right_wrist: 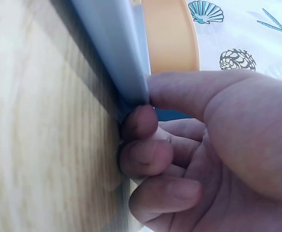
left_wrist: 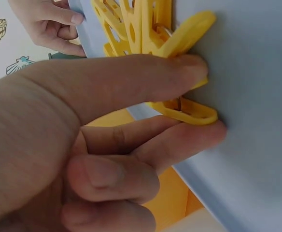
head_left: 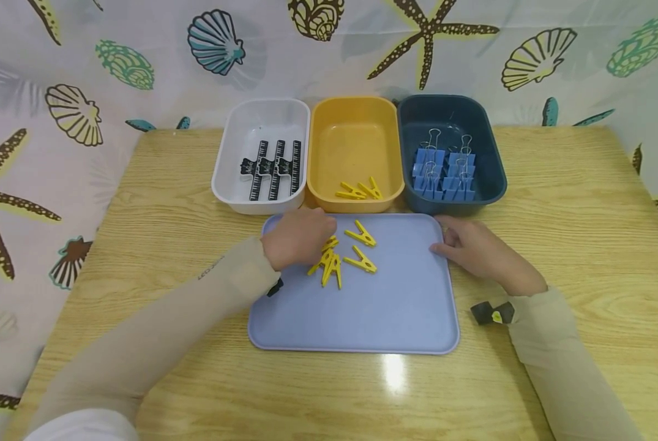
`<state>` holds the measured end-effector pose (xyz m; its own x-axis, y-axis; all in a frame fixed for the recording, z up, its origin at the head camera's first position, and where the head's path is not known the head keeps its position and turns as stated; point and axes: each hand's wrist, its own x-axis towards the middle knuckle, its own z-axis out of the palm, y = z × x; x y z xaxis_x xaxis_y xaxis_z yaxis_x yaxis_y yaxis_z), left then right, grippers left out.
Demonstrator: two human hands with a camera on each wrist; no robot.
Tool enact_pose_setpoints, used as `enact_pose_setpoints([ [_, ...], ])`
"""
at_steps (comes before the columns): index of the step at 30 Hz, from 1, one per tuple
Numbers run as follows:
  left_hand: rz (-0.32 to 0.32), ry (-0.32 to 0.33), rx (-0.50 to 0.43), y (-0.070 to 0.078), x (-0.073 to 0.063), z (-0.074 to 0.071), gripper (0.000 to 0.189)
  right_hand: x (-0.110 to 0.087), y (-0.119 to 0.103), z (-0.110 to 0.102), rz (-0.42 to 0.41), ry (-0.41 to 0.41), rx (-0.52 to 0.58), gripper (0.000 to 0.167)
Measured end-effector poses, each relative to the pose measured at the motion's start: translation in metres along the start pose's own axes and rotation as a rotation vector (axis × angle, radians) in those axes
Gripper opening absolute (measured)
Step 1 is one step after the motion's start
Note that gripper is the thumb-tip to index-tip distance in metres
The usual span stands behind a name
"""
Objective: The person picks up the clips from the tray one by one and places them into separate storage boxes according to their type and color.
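Note:
My left hand [head_left: 300, 237] is over the far left part of a blue-grey tray [head_left: 395, 312]. Its thumb and index finger pinch a yellow plastic clothespin [left_wrist: 191, 112], seen close up in the left wrist view. Several more yellow clothespins [head_left: 363, 260] lie on the tray just right of that hand, some in a pile and others apart. At the tray's far right corner, my right hand [head_left: 474, 250] grips the rim [right_wrist: 126, 53] between thumb and curled index finger, the other fingers curled below.
Behind the tray stand three bins side by side. The white bin [head_left: 229, 156] holds three black clips with striped bars [head_left: 274, 177], the yellow bin [head_left: 356, 144] a few yellow clothespins [head_left: 370, 188], and the dark blue bin [head_left: 491, 165] several blue binder clips [head_left: 458, 180].

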<state>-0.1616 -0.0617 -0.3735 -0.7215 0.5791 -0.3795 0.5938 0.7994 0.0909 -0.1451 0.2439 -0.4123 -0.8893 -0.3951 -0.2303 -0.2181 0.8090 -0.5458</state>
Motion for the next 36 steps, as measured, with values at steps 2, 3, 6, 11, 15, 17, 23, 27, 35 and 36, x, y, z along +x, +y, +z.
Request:
enact_pose_setpoints([
  [2,0.001,0.010,0.004,0.0004,0.0004,0.0000,0.012,0.0000,-0.0001,0.0000,0.001,0.001,0.001,0.034],
  [3,0.001,0.012,0.006,0.0006,0.0006,0.0001,0.012,-0.0001,-0.0002,-0.0001,0.002,0.000,0.002,0.034],
  [6,-0.002,0.017,0.011,0.0014,0.0013,0.0003,0.011,0.0000,-0.0003,-0.0001,0.002,0.000,0.004,0.034],
  [11,-0.003,0.025,0.018,0.0026,0.0021,0.0003,0.012,0.0004,0.0000,-0.0001,-0.003,0.003,0.003,0.033],
  [15,0.002,0.035,0.020,0.0038,0.0026,-0.0005,0.012,0.0008,0.0006,0.0001,-0.009,0.006,-0.001,0.034],
  [17,0.002,0.036,0.017,0.0044,0.0030,-0.0011,0.013,0.0011,0.0009,0.0002,-0.012,0.008,-0.003,0.035],
  [23,-0.006,0.024,0.018,0.0057,0.0043,-0.0018,0.013,0.0018,0.0007,0.0000,-0.013,0.008,-0.008,0.036],
  [27,-0.003,0.024,0.017,0.0069,0.0050,-0.0027,0.013,0.0017,0.0005,-0.0006,-0.012,0.008,-0.009,0.035],
  [35,-0.007,0.009,0.027,0.0081,0.0052,-0.0024,0.010,0.0004,0.0004,-0.0001,-0.009,0.001,-0.003,0.035],
  [36,-0.009,0.010,0.033,0.0081,0.0049,-0.0019,0.010,0.0002,0.0000,0.0001,-0.014,0.000,0.001,0.035],
])
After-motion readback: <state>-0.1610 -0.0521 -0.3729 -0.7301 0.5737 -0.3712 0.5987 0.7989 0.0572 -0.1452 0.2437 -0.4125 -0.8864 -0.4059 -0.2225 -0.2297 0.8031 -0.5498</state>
